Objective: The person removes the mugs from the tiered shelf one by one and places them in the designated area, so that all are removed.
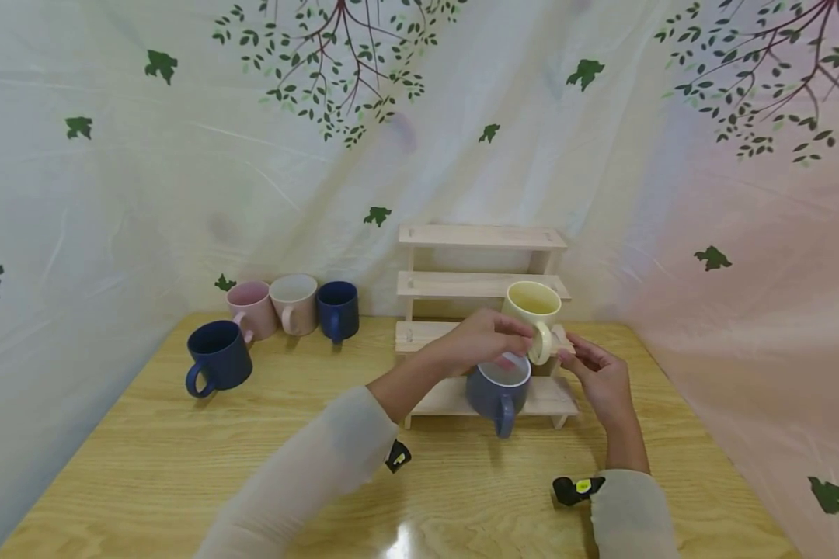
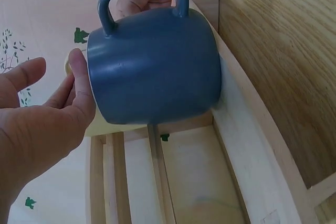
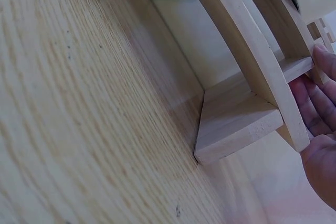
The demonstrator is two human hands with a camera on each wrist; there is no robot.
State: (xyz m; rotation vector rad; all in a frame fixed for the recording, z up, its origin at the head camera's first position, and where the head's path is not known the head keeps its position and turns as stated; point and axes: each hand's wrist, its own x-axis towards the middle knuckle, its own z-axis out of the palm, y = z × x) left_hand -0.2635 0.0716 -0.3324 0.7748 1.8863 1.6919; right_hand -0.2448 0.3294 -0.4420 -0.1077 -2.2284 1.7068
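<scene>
We see the yellow mug [image 1: 531, 317] at the right end of the second-lowest step of the wooden shelf [image 1: 482, 236], its handle facing forward. Our left hand [image 1: 482, 341] is at the handle's left side, above the blue-grey mug [image 1: 492, 402] on the shelf's lowest step; we cannot tell whether its fingers pinch the handle. Just right of the yellow mug, our right hand [image 1: 601, 380] grips the shelf's step end, thumb above and fingers beneath.
</scene>
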